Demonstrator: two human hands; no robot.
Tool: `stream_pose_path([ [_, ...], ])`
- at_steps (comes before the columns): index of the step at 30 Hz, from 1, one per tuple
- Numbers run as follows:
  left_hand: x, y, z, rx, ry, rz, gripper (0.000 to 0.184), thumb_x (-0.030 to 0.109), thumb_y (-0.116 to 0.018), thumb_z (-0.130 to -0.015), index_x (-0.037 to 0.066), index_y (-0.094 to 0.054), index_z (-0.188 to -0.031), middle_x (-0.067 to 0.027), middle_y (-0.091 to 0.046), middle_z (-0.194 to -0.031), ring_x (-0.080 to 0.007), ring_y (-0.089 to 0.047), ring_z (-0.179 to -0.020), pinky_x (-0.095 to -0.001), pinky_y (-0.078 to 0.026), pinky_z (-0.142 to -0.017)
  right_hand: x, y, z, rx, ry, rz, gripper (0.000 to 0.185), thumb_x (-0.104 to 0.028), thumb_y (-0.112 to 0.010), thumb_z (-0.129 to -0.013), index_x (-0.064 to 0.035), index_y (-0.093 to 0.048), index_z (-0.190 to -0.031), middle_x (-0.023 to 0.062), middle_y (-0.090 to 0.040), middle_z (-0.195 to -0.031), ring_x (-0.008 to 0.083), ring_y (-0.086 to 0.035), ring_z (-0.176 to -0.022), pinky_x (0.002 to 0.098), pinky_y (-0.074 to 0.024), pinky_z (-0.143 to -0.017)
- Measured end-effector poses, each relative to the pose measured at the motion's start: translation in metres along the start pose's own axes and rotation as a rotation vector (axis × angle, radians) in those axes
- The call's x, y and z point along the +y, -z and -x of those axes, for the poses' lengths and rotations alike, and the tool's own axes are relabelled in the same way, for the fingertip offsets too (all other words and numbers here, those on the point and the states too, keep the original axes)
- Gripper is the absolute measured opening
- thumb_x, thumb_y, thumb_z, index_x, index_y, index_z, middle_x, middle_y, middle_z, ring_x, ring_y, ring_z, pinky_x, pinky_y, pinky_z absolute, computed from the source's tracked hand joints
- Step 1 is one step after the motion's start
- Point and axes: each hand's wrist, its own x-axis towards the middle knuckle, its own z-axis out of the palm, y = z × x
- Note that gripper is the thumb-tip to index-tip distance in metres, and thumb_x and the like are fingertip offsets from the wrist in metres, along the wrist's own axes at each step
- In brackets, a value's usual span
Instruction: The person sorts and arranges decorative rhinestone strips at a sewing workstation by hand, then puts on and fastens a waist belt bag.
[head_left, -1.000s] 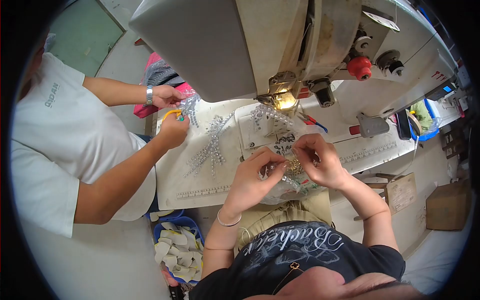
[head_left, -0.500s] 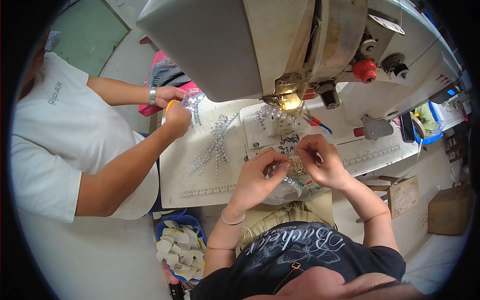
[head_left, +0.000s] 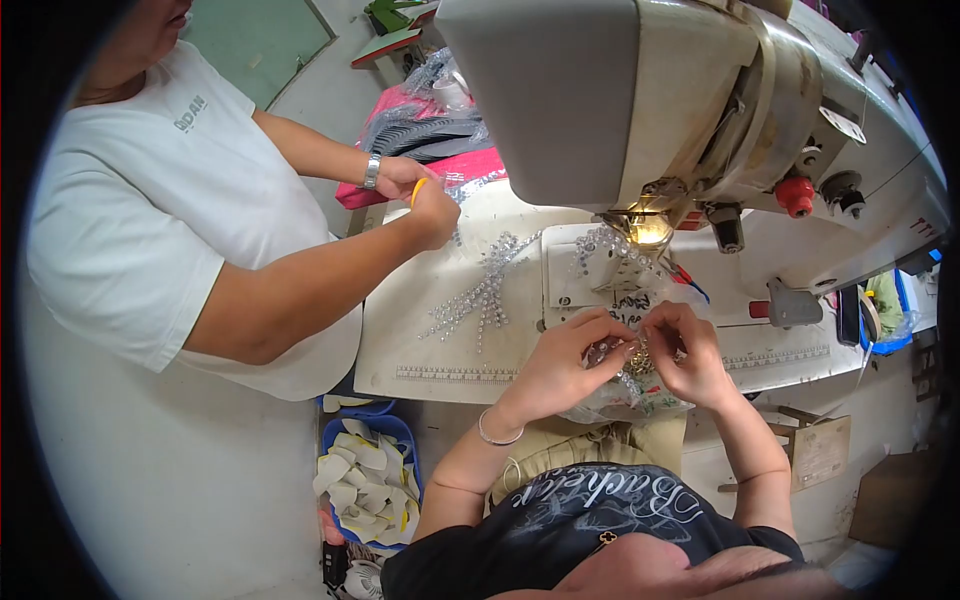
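Note:
My left hand (head_left: 568, 362) is closed in a pinch, a few clear beads (head_left: 598, 353) showing at its curled fingers. Close beside it, my right hand (head_left: 690, 352) also pinches with thumb and fingers. What lies between those fingertips is too small to tell. Under and between both hands is a heap of gold-coloured beads or small metal pieces (head_left: 655, 362) on a clear plastic bag (head_left: 600, 408) at the table's front edge. Beyond my hands, a strand of clear beads (head_left: 603, 240) lies by the lit needle area of a sewing machine (head_left: 570, 110).
Branching bead strands (head_left: 485, 290) lie on the white table (head_left: 400, 345), left of the machine. At left, a co-worker in a white shirt (head_left: 130, 240) holds yellow-handled scissors (head_left: 418, 190). Small scissors (head_left: 690, 283) lie behind my right hand. A blue basket (head_left: 408, 440) of scraps stands below.
The view has swung left and up, so table and machine appear farther right and lower. My hands stay pinched close together over the gold pieces.

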Motion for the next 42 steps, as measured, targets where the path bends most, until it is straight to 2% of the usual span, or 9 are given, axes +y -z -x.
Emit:
stream_pose_path([
  [6, 0.0, -0.001, 0.0, -0.026, -0.046, -0.06, 0.014, 0.009, -0.065, -0.084, 0.0, -0.063, -0.094, -0.0075, -0.054, -0.078, -0.0158, -0.05, -0.065, -0.0287, -0.041, -0.06, 0.002, -0.002, 0.001, -0.009, -0.005, -0.013, 0.018, 0.008, -0.058, -0.083, 0.0012, -0.054, -0.1, 0.0075, -0.063, -0.076, 0.0113, -0.059, -0.056, 0.0245, -0.045, -0.051],
  [12, -0.001, 0.001, -0.003, -0.043, 0.076, -0.027, 0.015, 0.012, -0.066, -0.083, 0.0, -0.065, -0.092, -0.0074, -0.053, -0.076, -0.0148, -0.049, -0.063, -0.0278, -0.04, -0.059, 0.004, -0.002, 0.002, -0.035, 0.013, -0.07, 0.018, 0.007, -0.057, -0.084, 0.0014, -0.054, -0.1, 0.0096, -0.064, -0.078, 0.0149, -0.063, -0.061, 0.0259, -0.0479, -0.055],
  [21, -0.005, 0.0, -0.004, -0.023, 0.109, -0.016, 0.016, 0.009, -0.067, -0.083, -0.003, -0.065, -0.093, -0.0043, -0.055, -0.078, -0.0121, -0.05, -0.066, -0.0256, -0.041, -0.062, 0.012, -0.004, 0.003, -0.044, 0.025, -0.166, 0.019, 0.005, -0.056, -0.086, 0.0014, -0.05, -0.104, 0.0126, -0.064, -0.088, 0.0191, -0.066, -0.07, 0.0283, -0.0509, -0.061],
  [24, -0.011, 0.0, -0.006, -0.023, 0.165, 0.137, 0.02, 0.014, -0.065, -0.085, 0.0, -0.065, -0.099, -0.0089, -0.059, -0.081, -0.0183, -0.056, -0.067, -0.0302, -0.045, -0.065, 0.017, -0.007, 0.003, -0.068, 0.058, -0.209, 0.019, 0.005, -0.056, -0.087, 0.0013, -0.049, -0.105, 0.0124, -0.064, -0.091, 0.0192, -0.066, -0.074, 0.0284, -0.0513, -0.063],
  [27, -0.014, 0.007, -0.01, -0.102, 0.066, -0.003, 0.019, 0.013, -0.066, -0.086, -0.001, -0.064, -0.098, -0.0071, -0.062, -0.083, -0.014, -0.057, -0.07, -0.029, -0.046, -0.067, 0.017, -0.008, 0.004, -0.052, 0.044, -0.24, 0.019, 0.005, -0.056, -0.088, 0.0009, -0.05, -0.105, 0.0121, -0.064, -0.092, 0.0186, -0.066, -0.078, 0.0291, -0.0517, -0.066],
  [30, -0.009, 0.01, -0.012, -0.138, 0.198, 0.164, 0.017, 0.012, -0.068, -0.085, -0.002, -0.064, -0.095, -0.006, -0.065, -0.084, -0.0101, -0.058, -0.075, -0.0264, -0.047, -0.07, 0.016, -0.007, 0.004, -0.055, 0.02, -0.265, 0.019, 0.0, -0.057, -0.089, 0.0002, -0.05, -0.107, 0.0102, -0.064, -0.092, 0.016, -0.065, -0.079, 0.0289, -0.0514, -0.067],
  [36, -0.009, 0.013, -0.015, -0.255, 0.289, 0.145, 0.018, 0.014, -0.07, -0.085, -0.001, -0.064, -0.093, -0.0039, -0.066, -0.083, -0.0071, -0.059, -0.078, -0.0232, -0.046, -0.07, 0.004, 0.024, -0.016, -0.444, -0.354, -0.374, 0.022, -0.01, -0.061, -0.09, -0.0013, -0.052, -0.107, 0.005, -0.062, -0.09, 0.01, -0.06, -0.076, 0.0239, -0.0479, -0.07],
  [39, -0.013, 0.008, -0.015, -0.241, 0.258, 0.433, 0.019, 0.015, -0.069, -0.085, 0.0, -0.065, -0.096, -0.0025, -0.065, -0.082, -0.0055, -0.056, -0.074, -0.0242, -0.045, -0.067, 0.001, 0.023, -0.012, -0.287, -0.301, -0.563, 0.016, -0.009, -0.06, -0.089, -0.0018, -0.053, -0.102, 0.0022, -0.061, -0.086, 0.007, -0.056, -0.074, 0.0242, -0.0461, -0.069],
  [42, -0.005, 0.01, -0.023, -0.239, 0.257, 0.367, 0.02, 0.016, -0.068, -0.086, 0.0, -0.066, -0.099, -0.0031, -0.066, -0.084, -0.0094, -0.057, -0.071, -0.0265, -0.046, -0.067, 0.008, 0.023, -0.012, -0.146, -0.2, -0.54, 0.014, -0.003, -0.06, -0.087, -0.0017, -0.052, -0.099, 0.0022, -0.061, -0.082, 0.007, -0.054, -0.066, 0.0249, -0.0446, -0.06],
])
